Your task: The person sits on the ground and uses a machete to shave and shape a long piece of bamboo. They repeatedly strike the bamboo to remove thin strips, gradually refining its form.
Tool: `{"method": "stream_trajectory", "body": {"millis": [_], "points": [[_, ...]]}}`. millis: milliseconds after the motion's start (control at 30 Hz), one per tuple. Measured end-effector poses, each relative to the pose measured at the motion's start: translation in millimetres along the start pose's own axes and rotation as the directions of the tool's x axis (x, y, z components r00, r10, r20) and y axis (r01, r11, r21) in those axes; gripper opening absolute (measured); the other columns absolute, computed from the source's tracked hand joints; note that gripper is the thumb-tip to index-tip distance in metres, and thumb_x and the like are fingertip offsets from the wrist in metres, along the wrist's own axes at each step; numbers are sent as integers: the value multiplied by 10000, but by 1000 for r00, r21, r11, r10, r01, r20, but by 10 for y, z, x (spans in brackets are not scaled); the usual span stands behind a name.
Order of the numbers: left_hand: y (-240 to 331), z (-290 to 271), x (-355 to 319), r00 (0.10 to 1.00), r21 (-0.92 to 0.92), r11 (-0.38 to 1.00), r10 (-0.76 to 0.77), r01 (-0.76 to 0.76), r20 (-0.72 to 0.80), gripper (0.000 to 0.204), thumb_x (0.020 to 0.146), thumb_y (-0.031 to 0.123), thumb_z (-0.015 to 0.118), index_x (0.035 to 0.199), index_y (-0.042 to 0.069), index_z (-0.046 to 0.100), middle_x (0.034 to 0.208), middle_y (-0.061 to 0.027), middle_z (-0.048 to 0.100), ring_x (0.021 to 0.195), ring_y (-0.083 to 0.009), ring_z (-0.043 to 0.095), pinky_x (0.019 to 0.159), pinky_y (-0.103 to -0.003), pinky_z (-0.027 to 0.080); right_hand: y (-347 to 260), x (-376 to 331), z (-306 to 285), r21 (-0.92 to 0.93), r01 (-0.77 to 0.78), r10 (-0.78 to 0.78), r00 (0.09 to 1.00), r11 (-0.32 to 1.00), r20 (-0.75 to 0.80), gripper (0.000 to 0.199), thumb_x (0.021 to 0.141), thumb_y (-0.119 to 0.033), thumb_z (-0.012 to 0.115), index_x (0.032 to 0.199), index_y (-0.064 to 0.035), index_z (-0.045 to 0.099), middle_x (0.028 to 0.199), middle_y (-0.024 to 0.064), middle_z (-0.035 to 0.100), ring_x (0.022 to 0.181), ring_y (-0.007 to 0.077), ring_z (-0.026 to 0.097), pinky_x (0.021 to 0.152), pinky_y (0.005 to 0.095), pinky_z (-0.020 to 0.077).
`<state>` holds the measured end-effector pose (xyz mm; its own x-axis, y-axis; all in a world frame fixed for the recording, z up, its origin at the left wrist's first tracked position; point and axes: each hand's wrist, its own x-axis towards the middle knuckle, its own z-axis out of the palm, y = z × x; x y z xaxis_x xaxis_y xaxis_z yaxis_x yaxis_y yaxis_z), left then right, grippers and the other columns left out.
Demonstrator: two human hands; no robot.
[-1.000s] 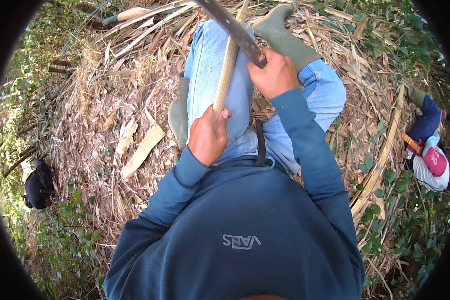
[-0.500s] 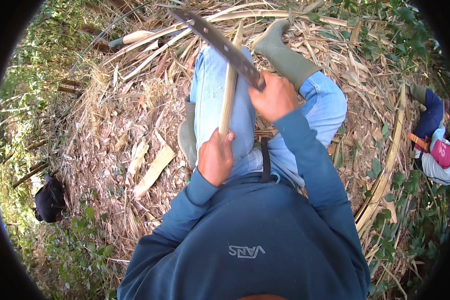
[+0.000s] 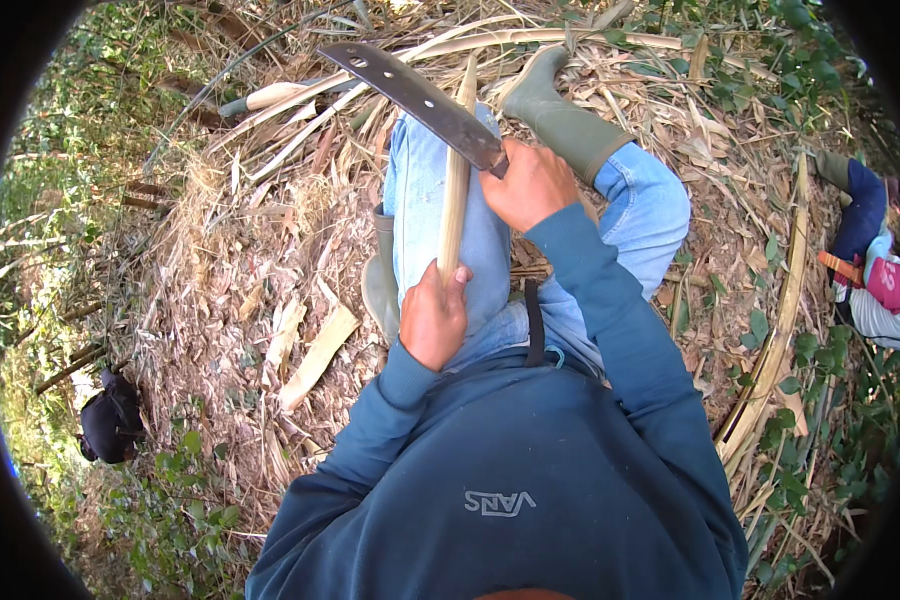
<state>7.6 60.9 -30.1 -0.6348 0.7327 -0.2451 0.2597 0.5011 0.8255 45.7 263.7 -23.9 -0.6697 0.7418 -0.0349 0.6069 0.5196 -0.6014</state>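
Pale bamboo, a slim strip (image 3: 455, 185), stands nearly upright over my lap, and I see my left hand (image 3: 433, 318) wrapped tight around its near end. My right hand (image 3: 532, 183) is fisted on the handle of a dark machete (image 3: 417, 98), whose blade slants far-left and crosses the strip's far part. Green rubber boots (image 3: 560, 115) rest on dry bamboo litter (image 3: 240, 260). Another person (image 3: 870, 270) crouches at far right.

Bright sunlight, hard shadows, fisheye-bent dark rim
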Motion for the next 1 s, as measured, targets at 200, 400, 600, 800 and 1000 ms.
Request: {"method": "stream_trajectory", "body": {"millis": [200,400,600,800,1000], "points": [[89,-29,-50,1000,25,999,20,-20,-7,227,996,164,532,941,-45,600,691,-235,641,672,-441,641,607,-489,472,174,-183,-67,7,36,-36,999,999,9,268,767,-257,660,869,-9,669,741,225,667,750,441,654,713,508,518],[-61,-46,-76,1000,0,1000,25,-25,-1,269,1027,217,510,980,-34,593,642,-92,569,577,-154,553,559,-327,450,22,155,-158,25,-16,15,999,1000,31,261,769,-259,658,868,-18,673,758,238,666,767,444,652,718,507,516],[33,-16,-53,1000,-19,1000,23,-23,14,248,1002,197,536,960,-37,607,628,-198,608,608,-383,641,581,-449,475,225,-175,-75,90,2,-3,1000,996,14,249,775,-254,650,840,-15,673,749,237,665,771,439,656,737,509,518],[-143,-63,21,988,-335,935,-74,116,134,358,1043,312,484,933,-15,582,552,-52,505,441,-166,493,469,-330,424,81,396,-111,2,-84,84,997,997,0,258,772,-260,648,866,-21,677,758,230,674,759,437,660,738,508,521],[-130,-256,78,894,-571,722,-148,390,423,521,1053,505,330,987,32,539,560,22,379,420,-52,300,388,-214,293,130,-732,4,35,81,-85,982,996,166,255,744,-257,676,883,-48,627,755,221,670,741,421,668,697,538,524]]}}
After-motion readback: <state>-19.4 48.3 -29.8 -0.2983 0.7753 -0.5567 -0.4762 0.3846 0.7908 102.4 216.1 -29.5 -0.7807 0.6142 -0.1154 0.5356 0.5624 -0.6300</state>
